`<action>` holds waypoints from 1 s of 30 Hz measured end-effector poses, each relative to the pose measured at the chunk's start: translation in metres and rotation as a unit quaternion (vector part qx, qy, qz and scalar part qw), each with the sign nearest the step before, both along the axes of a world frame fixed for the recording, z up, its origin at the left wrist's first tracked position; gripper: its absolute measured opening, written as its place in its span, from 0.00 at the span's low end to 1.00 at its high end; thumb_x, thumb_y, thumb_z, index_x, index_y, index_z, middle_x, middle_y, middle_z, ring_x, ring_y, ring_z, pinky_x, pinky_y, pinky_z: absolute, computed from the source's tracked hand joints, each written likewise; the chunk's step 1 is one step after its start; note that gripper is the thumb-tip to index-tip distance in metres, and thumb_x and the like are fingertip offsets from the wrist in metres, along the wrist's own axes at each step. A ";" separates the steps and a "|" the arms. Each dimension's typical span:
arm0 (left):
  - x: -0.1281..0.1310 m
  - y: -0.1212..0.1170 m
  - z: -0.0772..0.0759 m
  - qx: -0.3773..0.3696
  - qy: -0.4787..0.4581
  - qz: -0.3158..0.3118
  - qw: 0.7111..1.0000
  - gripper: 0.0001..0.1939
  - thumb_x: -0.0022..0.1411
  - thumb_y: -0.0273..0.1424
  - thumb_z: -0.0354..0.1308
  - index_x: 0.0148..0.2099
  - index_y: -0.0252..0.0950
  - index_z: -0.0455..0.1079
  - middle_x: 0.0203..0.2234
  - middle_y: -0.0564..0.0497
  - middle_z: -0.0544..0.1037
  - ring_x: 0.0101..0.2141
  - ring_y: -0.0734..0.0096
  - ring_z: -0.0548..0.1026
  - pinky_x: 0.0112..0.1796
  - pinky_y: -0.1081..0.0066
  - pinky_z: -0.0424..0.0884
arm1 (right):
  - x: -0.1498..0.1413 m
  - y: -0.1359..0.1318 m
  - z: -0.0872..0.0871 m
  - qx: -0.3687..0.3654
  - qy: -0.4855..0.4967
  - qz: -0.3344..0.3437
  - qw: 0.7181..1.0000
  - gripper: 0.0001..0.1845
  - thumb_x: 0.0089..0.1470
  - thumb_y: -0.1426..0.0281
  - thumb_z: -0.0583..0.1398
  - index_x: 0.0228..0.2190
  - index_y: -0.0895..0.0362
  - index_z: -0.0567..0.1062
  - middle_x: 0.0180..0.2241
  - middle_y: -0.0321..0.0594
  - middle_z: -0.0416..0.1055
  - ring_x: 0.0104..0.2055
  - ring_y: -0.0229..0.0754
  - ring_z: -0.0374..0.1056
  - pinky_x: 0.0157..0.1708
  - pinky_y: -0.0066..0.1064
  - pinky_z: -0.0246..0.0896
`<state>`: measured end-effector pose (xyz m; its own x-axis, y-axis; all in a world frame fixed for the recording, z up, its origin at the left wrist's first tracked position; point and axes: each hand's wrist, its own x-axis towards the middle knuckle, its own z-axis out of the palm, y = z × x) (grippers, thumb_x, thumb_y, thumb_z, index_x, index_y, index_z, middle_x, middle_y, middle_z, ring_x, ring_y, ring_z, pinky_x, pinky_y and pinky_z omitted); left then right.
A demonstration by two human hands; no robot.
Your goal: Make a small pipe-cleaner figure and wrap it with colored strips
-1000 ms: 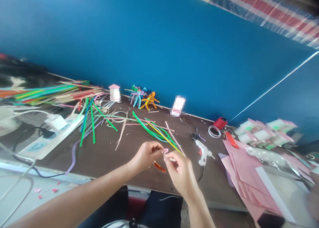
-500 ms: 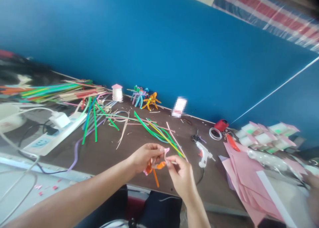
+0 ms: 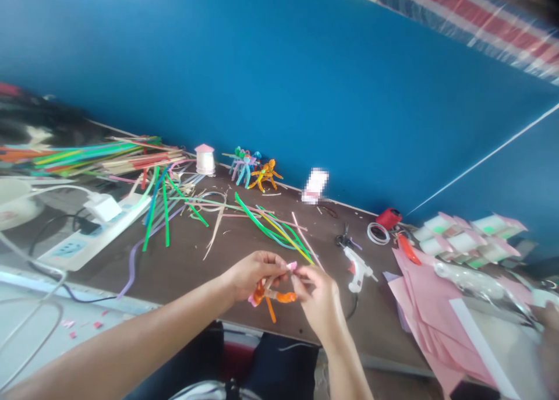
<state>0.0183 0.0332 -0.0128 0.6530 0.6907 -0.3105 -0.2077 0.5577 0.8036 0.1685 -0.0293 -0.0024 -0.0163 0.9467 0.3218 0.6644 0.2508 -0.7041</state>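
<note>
Over the table's front edge, my left hand [image 3: 255, 275] is closed on an orange and pink pipe-cleaner piece [image 3: 287, 297], whose orange loops and a straight orange end hang below the fingers. My right hand [image 3: 321, 292] pinches close beside it, fingertips at the pink tip [image 3: 292, 266]; what exactly lies between those fingers is partly hidden. Just beyond my hands lie loose green and yellow pipe cleaners [image 3: 262, 219]. Finished-looking figures stand by the wall: a blue and purple one [image 3: 244, 168] and an orange one [image 3: 265, 176].
On the right are a white glue gun [image 3: 358, 272], black scissors [image 3: 344, 240], a tape roll [image 3: 378, 234] and pink sheets [image 3: 421, 307]. A power strip [image 3: 82, 243] with cords and a large pipe-cleaner pile [image 3: 87, 158] occupy the left. Another person's hand [image 3: 548, 318] shows at the right edge.
My right hand's fingers have come up closer to the left fingertips at the pink tip. The orange part has shifted slightly right and down. The view has tilted a little.
</note>
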 end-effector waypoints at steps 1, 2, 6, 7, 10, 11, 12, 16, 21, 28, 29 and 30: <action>0.000 0.000 0.000 0.011 0.004 0.002 1.000 0.14 0.43 0.35 0.65 0.23 0.29 0.67 0.15 0.54 0.70 0.14 0.84 0.62 0.19 0.79 0.60 | -0.001 0.000 0.000 0.010 -0.004 -0.003 1.000 0.08 0.52 0.73 0.54 0.31 0.55 0.74 0.28 0.39 0.71 0.30 0.38 0.69 0.32 0.27 0.66; 0.000 -0.001 0.000 0.026 0.011 0.004 1.000 0.14 0.43 0.36 0.64 0.23 0.29 0.67 0.15 0.54 0.69 0.15 0.84 0.62 0.18 0.80 0.59 | -0.003 0.000 0.000 0.024 -0.014 -0.008 1.000 0.08 0.51 0.73 0.54 0.30 0.55 0.74 0.27 0.39 0.71 0.29 0.38 0.69 0.31 0.27 0.66; 0.002 -0.007 0.000 0.135 0.086 0.054 0.986 0.15 0.46 0.40 0.61 0.26 0.30 0.68 0.15 0.55 0.68 0.17 0.80 0.65 0.18 0.80 0.59 | -0.008 -0.002 0.000 0.066 -0.076 -0.027 0.995 0.09 0.49 0.75 0.54 0.25 0.56 0.74 0.23 0.38 0.69 0.27 0.39 0.67 0.28 0.28 0.65; 0.002 -0.009 0.001 0.171 0.115 0.074 0.976 0.15 0.47 0.40 0.61 0.27 0.31 0.68 0.16 0.55 0.69 0.19 0.79 0.66 0.19 0.80 0.60 | -0.010 -0.003 0.000 0.063 -0.079 -0.029 0.994 0.08 0.49 0.75 0.55 0.25 0.56 0.73 0.23 0.38 0.69 0.27 0.39 0.67 0.28 0.28 0.65; 0.003 -0.011 0.005 0.258 0.180 0.108 0.943 0.15 0.49 0.40 0.58 0.27 0.31 0.70 0.18 0.53 0.71 0.21 0.76 0.68 0.20 0.79 0.63 | -0.012 -0.005 0.001 0.052 -0.068 -0.032 0.996 0.08 0.50 0.74 0.55 0.26 0.55 0.74 0.25 0.38 0.70 0.27 0.38 0.67 0.29 0.28 0.65; 0.003 -0.012 0.007 0.271 0.188 0.102 0.939 0.15 0.50 0.41 0.57 0.27 0.31 0.70 0.19 0.52 0.71 0.21 0.76 0.68 0.20 0.78 0.63 | -0.013 -0.005 0.001 0.051 -0.066 -0.032 0.996 0.08 0.50 0.74 0.55 0.27 0.55 0.74 0.25 0.37 0.70 0.27 0.38 0.67 0.29 0.28 0.65; 0.003 -0.011 0.008 0.274 0.189 0.091 0.938 0.16 0.50 0.41 0.57 0.28 0.31 0.71 0.19 0.52 0.72 0.21 0.76 0.68 0.20 0.78 0.64 | -0.012 -0.005 0.002 0.053 -0.067 -0.030 0.996 0.08 0.50 0.74 0.55 0.27 0.55 0.73 0.25 0.37 0.70 0.27 0.38 0.68 0.29 0.28 0.65; 0.002 -0.008 0.008 0.280 0.186 0.058 0.940 0.15 0.52 0.39 0.55 0.30 0.31 0.73 0.20 0.51 0.73 0.22 0.75 0.70 0.20 0.79 0.65 | -0.010 -0.008 0.006 0.053 -0.092 -0.019 0.994 0.07 0.50 0.75 0.55 0.28 0.55 0.73 0.26 0.38 0.70 0.29 0.40 0.67 0.30 0.29 0.64; 0.004 -0.010 0.000 0.278 0.174 0.072 0.942 0.09 0.50 0.33 0.55 0.27 0.32 0.70 0.20 0.54 0.73 0.20 0.75 0.71 0.20 0.78 0.67 | -0.007 -0.010 0.014 0.063 -0.127 -0.013 0.990 0.07 0.51 0.75 0.54 0.27 0.55 0.71 0.27 0.38 0.70 0.31 0.40 0.67 0.34 0.31 0.60; 0.005 -0.010 0.008 0.259 0.185 0.083 0.945 0.12 0.50 0.36 0.55 0.26 0.31 0.69 0.16 0.55 0.66 0.19 0.79 0.64 0.18 0.81 0.61 | -0.006 -0.010 0.019 0.078 -0.146 0.001 0.986 0.06 0.49 0.77 0.55 0.25 0.55 0.69 0.23 0.35 0.67 0.29 0.38 0.65 0.33 0.30 0.56; 0.005 -0.010 0.009 0.237 0.182 0.078 0.951 0.12 0.50 0.36 0.56 0.25 0.30 0.69 0.15 0.56 0.65 0.18 0.80 0.62 0.18 0.81 0.60 | -0.005 -0.010 0.019 0.078 -0.149 0.004 0.986 0.07 0.49 0.77 0.55 0.25 0.55 0.69 0.24 0.35 0.67 0.29 0.39 0.65 0.33 0.30 0.56; 0.005 -0.009 0.011 0.210 0.176 0.072 0.959 0.12 0.49 0.36 0.57 0.25 0.30 0.68 0.15 0.57 0.64 0.17 0.81 0.61 0.17 0.81 0.59 | -0.005 -0.010 0.019 0.077 -0.152 0.008 0.985 0.07 0.49 0.77 0.55 0.25 0.55 0.69 0.24 0.35 0.67 0.29 0.39 0.64 0.34 0.31 0.56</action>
